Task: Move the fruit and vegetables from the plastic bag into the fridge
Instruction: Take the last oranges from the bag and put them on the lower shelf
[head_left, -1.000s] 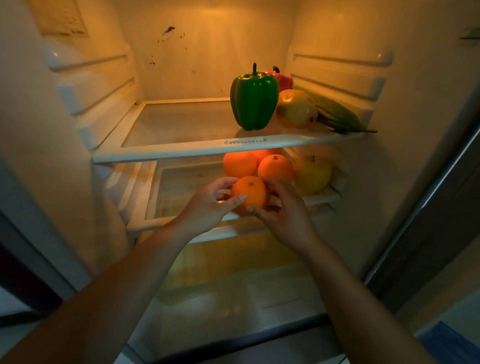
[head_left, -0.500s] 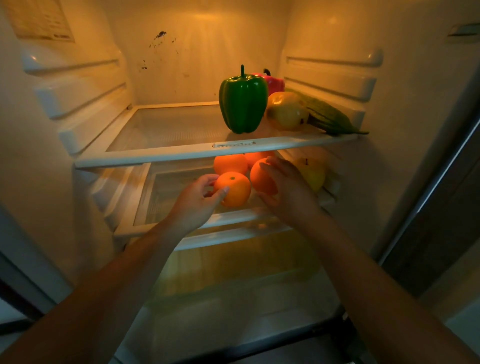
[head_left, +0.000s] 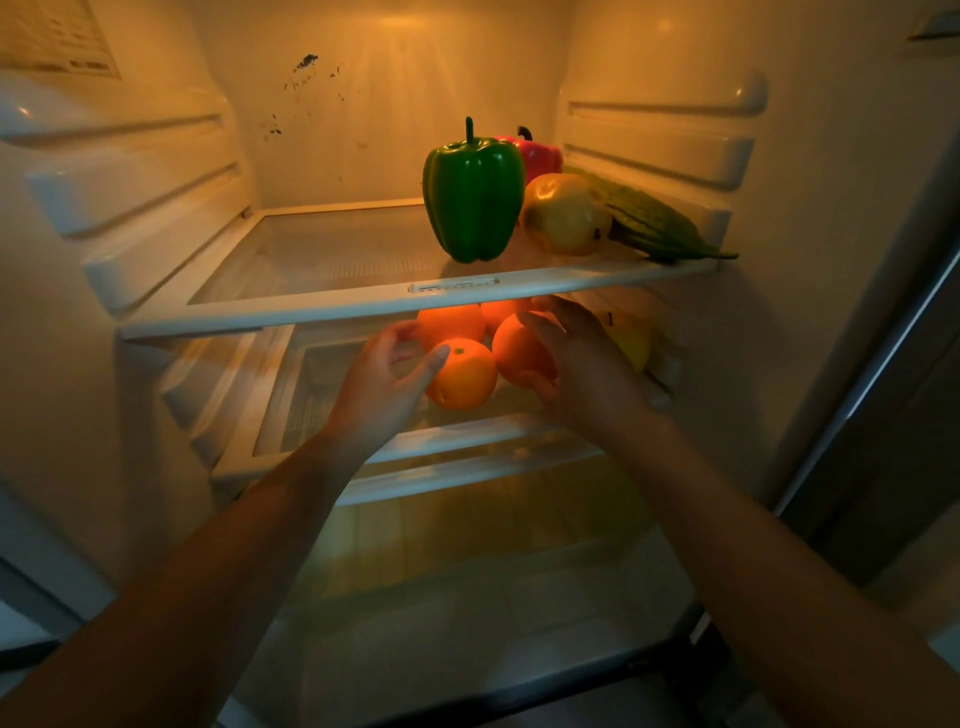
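- Warm yellow light fills the open fridge (head_left: 395, 93), with 2 glass shelves in view.
- On the upper shelf (head_left: 311, 314) a green pepper (head_left: 472, 192) stands upright. A red pepper (head_left: 543, 156) sits at its 1 o'clock and a yellow apple (head_left: 563, 213) at its 3 o'clock. A green gourd (head_left: 649, 221) lies by the right wall.
- On the lower shelf (head_left: 467, 439) are 4 oranges, with a pale yellow fruit (head_left: 631, 343) at their 3 o'clock.
- The left hand (head_left: 382, 384) curls loosely round the front orange (head_left: 462, 376), thumb tip on top.
- The right hand (head_left: 587, 374) grips the second orange (head_left: 517, 353), at 2 o'clock of the first and touching it, fingers over and thumb beneath.
- The 2 rear oranges (head_left: 452, 325) lie at 12 o'clock.
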